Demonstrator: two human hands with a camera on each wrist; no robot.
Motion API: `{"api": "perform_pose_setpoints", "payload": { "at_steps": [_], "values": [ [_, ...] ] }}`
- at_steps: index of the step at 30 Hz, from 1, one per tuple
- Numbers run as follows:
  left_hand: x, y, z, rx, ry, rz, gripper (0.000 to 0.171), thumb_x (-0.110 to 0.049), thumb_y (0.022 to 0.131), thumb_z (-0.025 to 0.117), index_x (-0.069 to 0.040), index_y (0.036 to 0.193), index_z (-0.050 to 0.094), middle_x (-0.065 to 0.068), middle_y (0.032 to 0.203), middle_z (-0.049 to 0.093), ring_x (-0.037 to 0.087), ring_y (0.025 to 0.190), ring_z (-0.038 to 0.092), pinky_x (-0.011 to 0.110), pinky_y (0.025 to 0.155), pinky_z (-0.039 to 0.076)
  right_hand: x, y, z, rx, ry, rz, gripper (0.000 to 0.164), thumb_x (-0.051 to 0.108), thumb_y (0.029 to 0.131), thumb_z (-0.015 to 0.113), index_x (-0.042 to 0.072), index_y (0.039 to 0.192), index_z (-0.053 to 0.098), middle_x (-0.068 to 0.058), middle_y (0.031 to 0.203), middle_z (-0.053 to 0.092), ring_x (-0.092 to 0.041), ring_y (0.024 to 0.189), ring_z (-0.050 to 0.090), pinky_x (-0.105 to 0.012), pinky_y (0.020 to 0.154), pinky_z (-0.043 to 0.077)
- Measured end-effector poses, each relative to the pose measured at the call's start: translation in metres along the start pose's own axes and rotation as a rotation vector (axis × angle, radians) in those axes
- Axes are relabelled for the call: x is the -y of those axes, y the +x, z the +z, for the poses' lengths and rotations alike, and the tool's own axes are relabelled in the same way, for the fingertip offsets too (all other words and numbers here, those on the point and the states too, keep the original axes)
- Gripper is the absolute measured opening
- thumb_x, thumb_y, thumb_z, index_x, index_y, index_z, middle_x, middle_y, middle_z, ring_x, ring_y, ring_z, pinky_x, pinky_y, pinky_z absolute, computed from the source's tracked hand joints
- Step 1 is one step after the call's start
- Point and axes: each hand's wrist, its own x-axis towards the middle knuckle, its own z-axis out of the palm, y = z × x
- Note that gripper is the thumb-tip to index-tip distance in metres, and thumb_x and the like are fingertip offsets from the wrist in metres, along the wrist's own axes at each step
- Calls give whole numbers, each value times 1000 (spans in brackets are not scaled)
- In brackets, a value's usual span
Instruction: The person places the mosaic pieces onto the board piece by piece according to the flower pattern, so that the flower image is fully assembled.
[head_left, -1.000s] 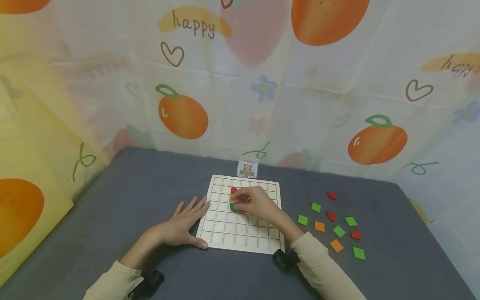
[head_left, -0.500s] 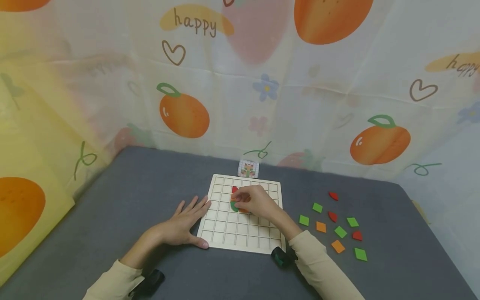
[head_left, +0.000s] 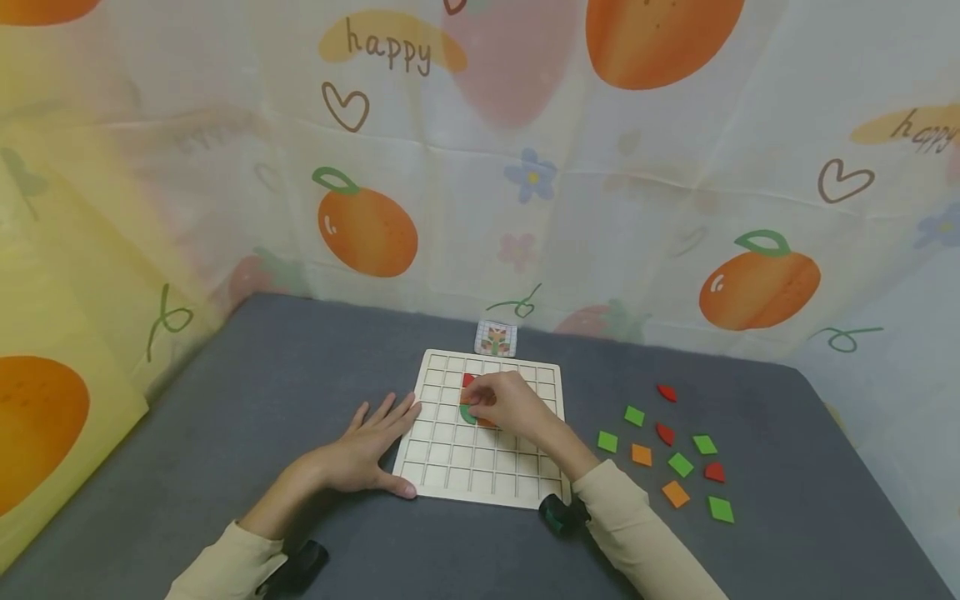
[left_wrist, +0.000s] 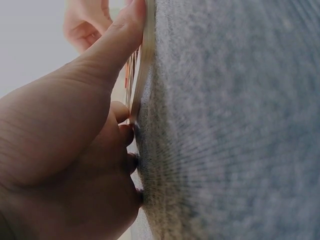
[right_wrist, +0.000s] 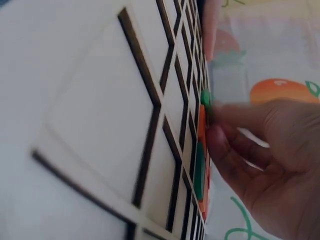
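A pale wooden grid board (head_left: 480,482) lies on the grey table. My left hand (head_left: 367,457) rests at its left edge, fingers spread, thumb at the near-left corner. Over the middle of the board, my right hand (head_left: 513,406) pinches a small green piece with a curved edge (head_left: 467,414) at a cell, thumb and forefinger together. A red piece (head_left: 468,380) sits in a cell just beyond, and an orange piece (head_left: 486,422) lies beside the green one, partly hidden by the hand. The right wrist view shows a dark green piece (right_wrist: 199,170) in the grid.
Loose green squares (head_left: 680,465), orange squares (head_left: 675,494) and red curved pieces (head_left: 667,392) lie scattered right of the board. A small pattern card (head_left: 496,339) stands behind it. A printed fruit curtain (head_left: 480,208) hangs along the table's back edge.
My right hand stays over the same cells, with only slight shifts of its fingertips around the green piece. The left hand has not moved.
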Motion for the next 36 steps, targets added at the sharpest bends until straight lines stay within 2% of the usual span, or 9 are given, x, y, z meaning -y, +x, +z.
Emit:
{"api": "perform_pose_setpoints", "payload": {
  "at_steps": [12, 21, 30, 36],
  "values": [
    [-1, 1, 0, -1, 3, 1, 114, -51, 75, 80, 2, 155, 19, 21, 162, 9, 46, 147, -1, 67, 110, -5, -1, -2, -1, -4, -38, 0, 13, 0, 86, 72, 4, 99, 73, -2, 85, 68, -12, 76, 61, -23, 68, 50],
    [0, -1, -1, -2, -3, 4, 114, -51, 75, 79, 1, 155, 18, 21, 162, 8, 47, 147, -2, 68, 110, -6, 4, -7, -11, 49, -31, -18, 18, 5, 91, 68, 4, 109, 72, 0, 92, 70, -13, 83, 65, -25, 75, 53],
    [0, 0, 0, 4, -7, -2, 114, -53, 75, 79, 0, 155, 18, 21, 162, 8, 46, 147, -2, 68, 110, -6, -10, -27, -34, 39, -66, -47, 20, 6, 94, 65, 3, 112, 71, -2, 95, 71, -13, 87, 65, -28, 78, 54],
    [-1, 1, 1, 0, -13, 8, 115, -53, 74, 80, 1, 155, 18, 21, 162, 9, 47, 146, -1, 68, 109, -7, -30, -44, -56, -9, -80, 17, 21, 8, 92, 67, 5, 113, 71, -2, 98, 70, -14, 89, 64, -29, 78, 54]
  ]
}}
